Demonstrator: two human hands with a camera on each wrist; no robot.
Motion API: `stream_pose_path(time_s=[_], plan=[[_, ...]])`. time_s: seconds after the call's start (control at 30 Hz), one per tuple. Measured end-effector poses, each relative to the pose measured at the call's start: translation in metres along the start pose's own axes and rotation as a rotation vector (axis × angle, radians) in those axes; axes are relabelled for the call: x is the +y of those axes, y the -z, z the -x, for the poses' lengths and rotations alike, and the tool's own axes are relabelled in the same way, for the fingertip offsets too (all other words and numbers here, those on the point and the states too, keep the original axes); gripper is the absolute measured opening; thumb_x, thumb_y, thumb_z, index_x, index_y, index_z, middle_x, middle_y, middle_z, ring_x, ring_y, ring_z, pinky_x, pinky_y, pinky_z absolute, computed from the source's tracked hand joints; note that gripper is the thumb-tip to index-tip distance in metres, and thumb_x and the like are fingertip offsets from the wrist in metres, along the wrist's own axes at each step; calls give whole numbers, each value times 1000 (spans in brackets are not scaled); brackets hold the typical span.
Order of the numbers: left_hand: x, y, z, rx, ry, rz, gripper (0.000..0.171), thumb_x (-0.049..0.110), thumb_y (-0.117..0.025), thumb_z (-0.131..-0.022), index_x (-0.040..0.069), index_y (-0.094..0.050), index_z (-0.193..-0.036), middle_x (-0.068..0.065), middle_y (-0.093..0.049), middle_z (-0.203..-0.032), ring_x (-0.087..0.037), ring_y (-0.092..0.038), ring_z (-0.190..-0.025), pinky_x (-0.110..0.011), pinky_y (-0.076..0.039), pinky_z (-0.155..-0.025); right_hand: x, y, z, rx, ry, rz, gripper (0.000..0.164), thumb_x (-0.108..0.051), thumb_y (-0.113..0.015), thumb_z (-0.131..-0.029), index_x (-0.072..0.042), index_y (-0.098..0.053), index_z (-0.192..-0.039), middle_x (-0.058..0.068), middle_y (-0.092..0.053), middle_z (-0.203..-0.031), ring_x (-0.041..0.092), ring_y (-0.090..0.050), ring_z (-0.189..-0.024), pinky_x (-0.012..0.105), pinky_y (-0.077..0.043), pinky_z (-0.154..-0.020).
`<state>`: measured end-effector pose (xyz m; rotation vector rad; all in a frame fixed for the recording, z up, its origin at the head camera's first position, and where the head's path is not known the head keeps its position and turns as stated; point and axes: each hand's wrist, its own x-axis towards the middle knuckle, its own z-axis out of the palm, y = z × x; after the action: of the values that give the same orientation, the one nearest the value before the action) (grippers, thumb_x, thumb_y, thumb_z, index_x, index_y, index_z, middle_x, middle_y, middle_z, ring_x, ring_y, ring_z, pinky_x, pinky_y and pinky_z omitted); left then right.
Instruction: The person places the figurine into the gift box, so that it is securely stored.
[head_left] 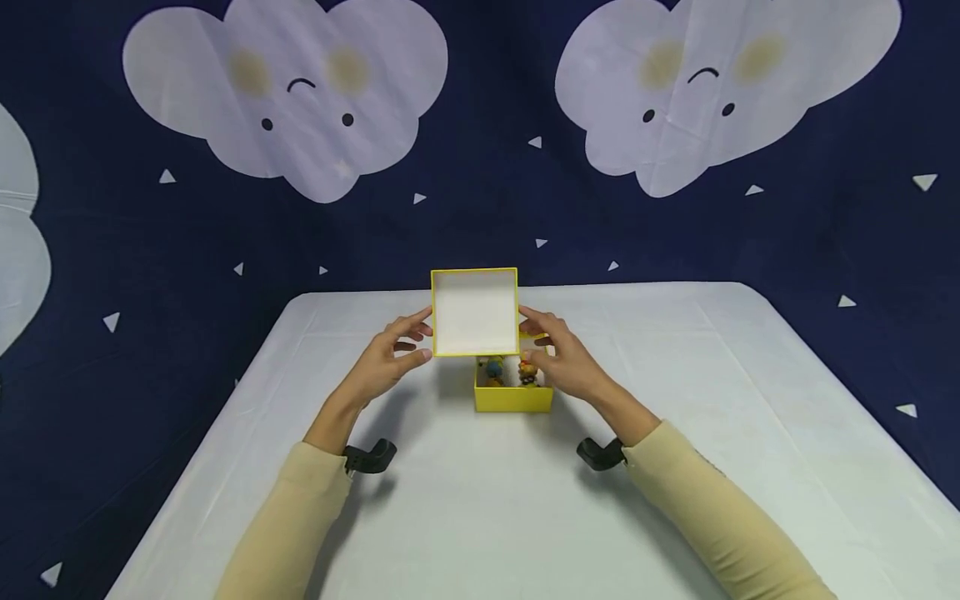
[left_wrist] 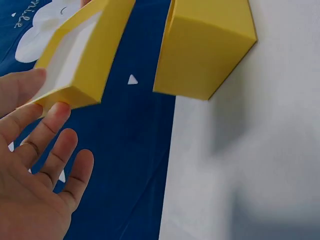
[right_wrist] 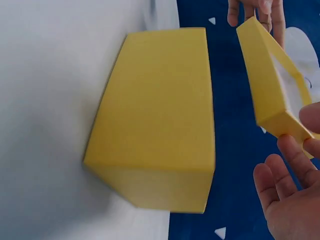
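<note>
A yellow box lid with a white inside is held up and tilted, its hollow side facing the head camera. My left hand pinches its left edge between thumb and fingertips, other fingers spread. On the opposite edge, my right hand pinches the lid likewise. Below and slightly right stands the yellow box on the table, its top uncovered. Inside it are a blue figurine and a red-and-orange figurine; the lid hides part of the interior. Lid and box are apart in both wrist views.
A white cloth covers the table. Behind it hangs a dark blue curtain with pale clouds and small triangles. Black wrist straps with camera mounts sit at both sleeve cuffs.
</note>
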<state>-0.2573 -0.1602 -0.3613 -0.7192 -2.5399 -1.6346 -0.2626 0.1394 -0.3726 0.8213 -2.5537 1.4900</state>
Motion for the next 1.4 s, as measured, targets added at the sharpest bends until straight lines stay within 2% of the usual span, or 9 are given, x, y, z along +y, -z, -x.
stream_pose_path(time_s=[0.3,0.47,0.73,0.9,1.1,1.27,1.4], plan=[[-3,-19,-11,16,92,-45,52,35,-58,-94,26,-41,-143,-10,-55,-136,-27,-46,-128,-48,-37,-105,12,12,6,51,-78,-16,55,-31,-58,-94,-25,-36,-144,8,-48,-142,26,-40,-134,49,-35,-110],[-4,-30,-14,14,124,-17,51,44,-54,-93,26,-44,-140,-5,-53,-139,-24,-45,-130,-49,-35,-107,18,14,8,81,-110,-30,51,-34,-57,-94,-21,-40,-140,5,-46,-145,24,-38,-137,47,-33,-112],[-6,-41,-16,18,100,48,46,43,-51,-95,16,-50,-132,-5,-52,-139,-24,-45,-131,-48,-33,-110,24,17,12,134,-170,-64,43,-34,-54,-96,-10,-46,-131,12,-48,-141,30,-42,-134,46,-37,-110],[-6,-47,-18,31,115,50,43,42,-52,-95,14,-53,-127,-7,-54,-136,-25,-47,-130,-46,-33,-110,27,18,16,163,-231,-71,47,-43,-49,-96,-7,-49,-127,14,-48,-142,34,-46,-131,50,-41,-106],[-8,-56,-22,49,134,43,41,38,-58,-93,11,-54,-124,-10,-56,-132,-25,-47,-128,-45,-35,-108,31,18,20,194,-245,-99,45,-44,-52,-95,-8,-53,-122,10,-48,-143,32,-48,-129,49,-43,-104],[-11,-61,-22,44,132,35,41,37,-60,-92,11,-53,-123,-5,-54,-136,-24,-46,-128,-44,-35,-109,39,20,25,142,-218,-116,46,-40,-57,-93,-13,-49,-131,7,-45,-146,34,-51,-125,47,-46,-101],[-16,-62,-20,23,136,20,48,38,-63,-90,13,-51,-129,-4,-51,-140,-24,-45,-128,-44,-36,-108,45,22,31,74,-194,-90,55,-38,-62,-90,-21,-44,-139,5,-41,-149,34,-44,-132,48,-40,-107]])
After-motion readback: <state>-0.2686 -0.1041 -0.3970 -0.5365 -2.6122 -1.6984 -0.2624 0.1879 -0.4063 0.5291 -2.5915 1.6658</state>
